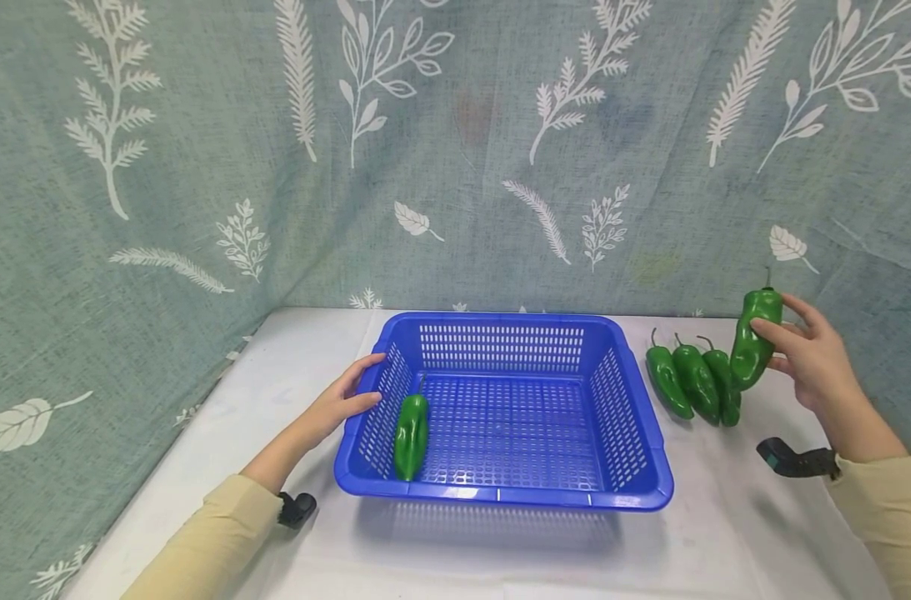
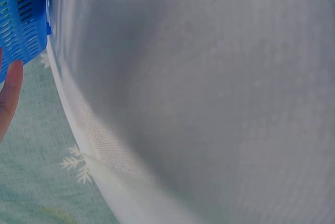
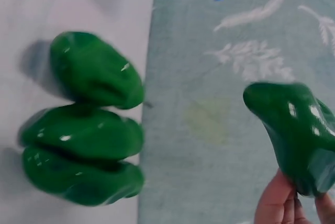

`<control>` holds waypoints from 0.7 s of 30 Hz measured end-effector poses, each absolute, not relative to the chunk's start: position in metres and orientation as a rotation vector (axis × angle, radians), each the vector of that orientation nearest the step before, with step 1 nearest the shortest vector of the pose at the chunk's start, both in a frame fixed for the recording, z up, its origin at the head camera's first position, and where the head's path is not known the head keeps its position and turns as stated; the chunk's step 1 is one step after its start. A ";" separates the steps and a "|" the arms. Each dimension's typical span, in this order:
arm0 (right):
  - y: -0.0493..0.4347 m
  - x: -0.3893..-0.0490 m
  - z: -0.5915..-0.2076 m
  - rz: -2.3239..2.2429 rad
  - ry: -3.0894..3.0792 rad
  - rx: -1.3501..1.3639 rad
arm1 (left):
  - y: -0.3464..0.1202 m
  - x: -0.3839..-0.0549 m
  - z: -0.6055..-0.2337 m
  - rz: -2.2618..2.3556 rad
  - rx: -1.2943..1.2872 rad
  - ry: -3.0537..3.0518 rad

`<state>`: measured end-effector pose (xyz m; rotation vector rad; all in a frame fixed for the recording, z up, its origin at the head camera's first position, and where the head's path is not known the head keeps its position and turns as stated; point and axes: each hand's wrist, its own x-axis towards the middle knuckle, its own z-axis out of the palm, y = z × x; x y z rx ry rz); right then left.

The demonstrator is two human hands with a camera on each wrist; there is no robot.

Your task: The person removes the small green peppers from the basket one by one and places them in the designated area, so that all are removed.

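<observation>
My right hand (image 1: 818,358) holds a green pepper (image 1: 755,337) between thumb and fingers, raised at the right, its stem pointing up. Just left of it lie three more green peppers (image 1: 697,385), side by side with stems toward the back. In the right wrist view the held pepper (image 3: 296,127) appears apart from that group. My left hand (image 1: 335,412) has its fingers spread, the fingertips at the left rim of a blue plastic basket (image 1: 500,497). Inside, along the basket's left wall, rests one green pepper (image 1: 411,437), stem toward the back.
A white cloth (image 1: 440,558) covers the table under the basket. Behind it and to the left hangs a green-grey curtain (image 1: 455,183) with white leaf prints. Dark wrist cameras (image 1: 793,460) stick out from both sleeves.
</observation>
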<state>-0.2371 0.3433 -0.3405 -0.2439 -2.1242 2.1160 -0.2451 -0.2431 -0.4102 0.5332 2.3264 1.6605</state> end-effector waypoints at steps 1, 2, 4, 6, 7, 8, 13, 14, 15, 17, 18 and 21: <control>0.345 -0.238 -0.343 2.082 -2.131 -0.266 | -0.243 -0.245 -0.410 1.666 0.533 2.321; 0.347 -0.239 -0.346 2.048 -2.138 -0.284 | -0.243 -0.245 -0.410 1.670 0.530 2.317; 0.351 -0.241 -0.352 1.982 -2.163 -0.307 | -0.243 -0.244 -0.410 1.674 0.525 2.312; 0.356 -0.244 -0.358 1.904 -2.211 -0.320 | -0.243 -0.244 -0.409 1.671 0.525 2.314; 0.358 -0.244 -0.361 1.853 -2.245 -0.328 | -0.243 -0.244 -0.409 1.665 0.525 2.318; 0.360 -0.245 -0.363 1.804 -2.278 -0.346 | -0.243 -0.244 -0.410 1.662 0.527 2.321; 0.375 -0.256 -0.381 1.622 -2.390 -0.485 | -0.243 -0.244 -0.410 1.649 0.535 2.330; 0.381 -0.260 -0.387 1.610 -2.402 -0.514 | -0.243 -0.244 -0.410 1.650 0.536 2.330; 0.389 -0.265 -0.395 1.590 -2.413 -0.538 | -0.243 -0.244 -0.410 1.649 0.537 2.332; 0.407 -0.277 -0.412 1.546 -2.457 -0.559 | -0.243 -0.244 -0.409 1.654 0.536 2.330; 0.416 -0.283 -0.422 1.546 -2.460 -0.563 | -0.243 -0.244 -0.409 1.654 0.537 2.330; 0.431 -0.292 -0.442 1.536 -2.478 -0.584 | -0.243 -0.243 -0.408 1.658 0.550 2.328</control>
